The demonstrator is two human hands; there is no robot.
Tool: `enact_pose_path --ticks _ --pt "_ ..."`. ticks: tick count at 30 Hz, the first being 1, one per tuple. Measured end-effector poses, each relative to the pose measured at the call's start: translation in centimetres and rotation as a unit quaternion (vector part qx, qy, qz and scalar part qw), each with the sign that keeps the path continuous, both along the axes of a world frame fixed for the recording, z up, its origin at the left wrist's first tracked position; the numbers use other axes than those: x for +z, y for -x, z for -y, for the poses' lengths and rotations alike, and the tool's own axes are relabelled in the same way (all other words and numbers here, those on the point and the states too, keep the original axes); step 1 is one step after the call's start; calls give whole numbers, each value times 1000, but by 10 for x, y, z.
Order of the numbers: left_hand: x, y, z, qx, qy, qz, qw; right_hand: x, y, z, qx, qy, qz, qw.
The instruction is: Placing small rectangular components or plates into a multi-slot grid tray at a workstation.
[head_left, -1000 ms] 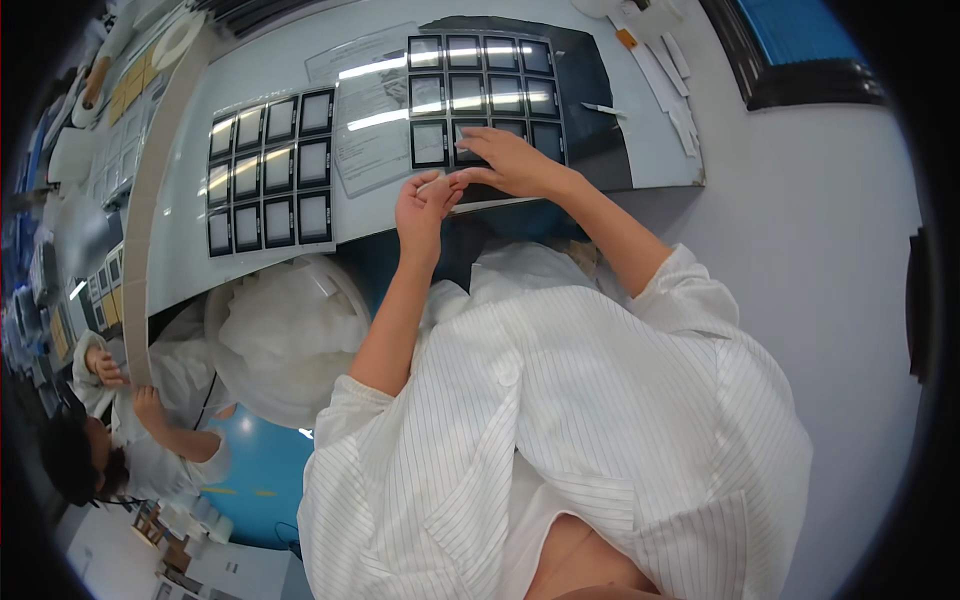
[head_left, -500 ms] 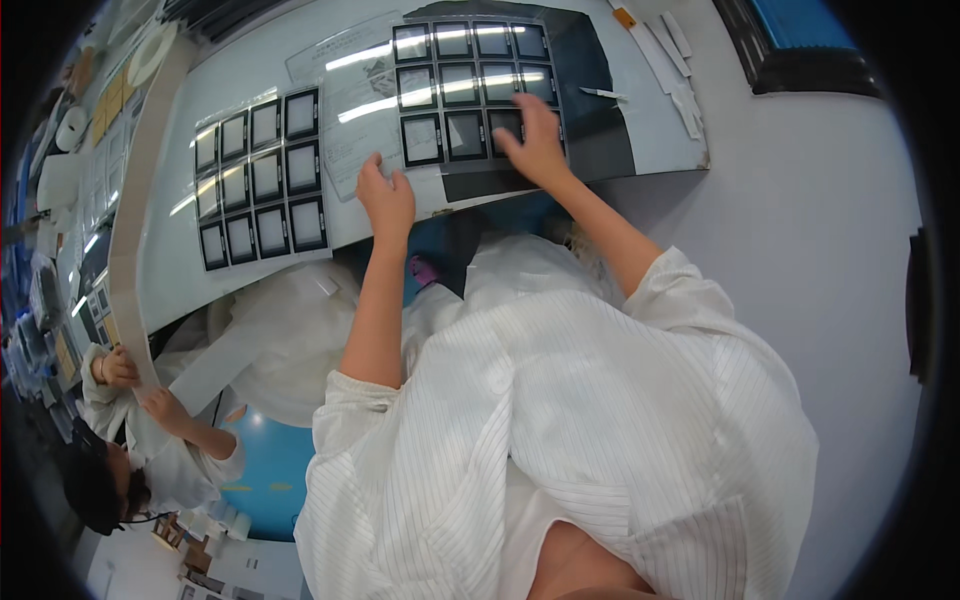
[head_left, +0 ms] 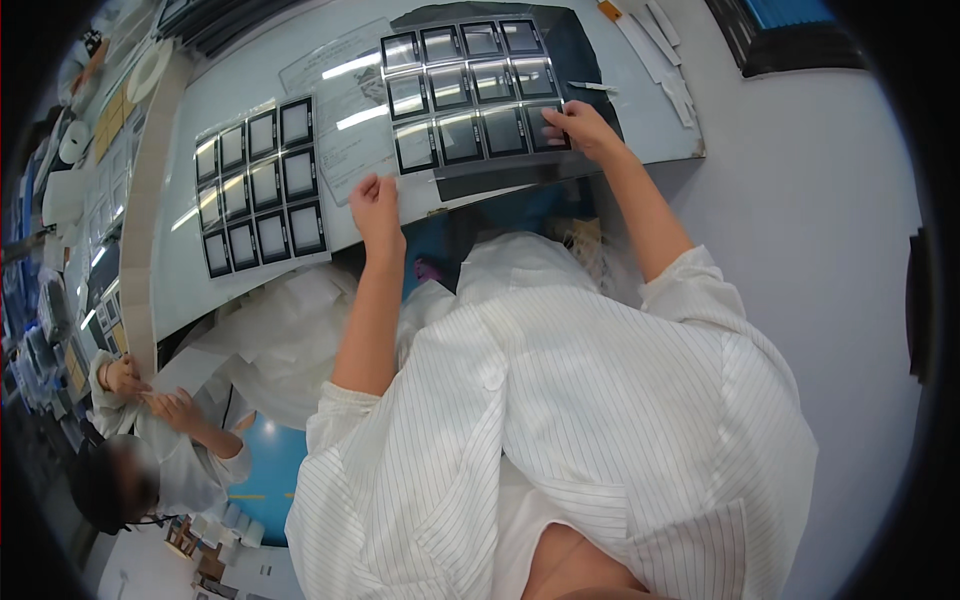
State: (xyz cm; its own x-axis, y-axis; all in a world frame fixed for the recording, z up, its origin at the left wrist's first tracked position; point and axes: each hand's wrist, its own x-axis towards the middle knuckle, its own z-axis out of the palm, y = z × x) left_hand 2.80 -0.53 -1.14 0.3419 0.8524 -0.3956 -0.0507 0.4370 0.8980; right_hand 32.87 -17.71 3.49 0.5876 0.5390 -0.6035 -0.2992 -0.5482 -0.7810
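Note:
A sheet of several black square frames with pale clear windows (head_left: 450, 88) lies at the far middle of the table, partly over a dark mat (head_left: 490, 180). My right hand (head_left: 585, 128) is closed at the near right corner of this sheet, thumb and fingers pinched on its edge. My left hand (head_left: 376, 212) is beside the near left corner, fingers curled together; whether the sheet's clear margin is between them, I cannot make out. A similar sheet of black frames (head_left: 265, 185) lies farther left, untouched.
Beneath the sheets a clear panel covers papers with drawings (head_left: 345, 110). A white-handled craft knife (head_left: 592, 87) lies right of the held sheet, with pale strips (head_left: 655, 50) beyond. A tan divider (head_left: 150, 200) edges the table's left; past it another person's hands (head_left: 150, 390) are at work.
My right hand has moved from above the frames to the sheet's right edge and pinched it. My left hand's fingers have drawn together. The view has tilted slightly.

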Motion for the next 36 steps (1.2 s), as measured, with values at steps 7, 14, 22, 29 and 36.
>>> enact_pose_path --ticks 7,14,22,29,36 --pt "32 36 57 -186 171 -36 967 32 53 24 -9 -42 -113 993" --pt "37 33 56 -228 -9 136 964 31 68 35 9 -24 -108 994" --pt "58 9 42 -297 -63 180 936 88 130 -18 380 -79 403 829" --pt "86 -28 9 -320 -231 252 884 129 118 -62 503 -20 399 766" --pt "68 -22 7 -341 -168 199 903 137 120 -70 551 -12 363 751"
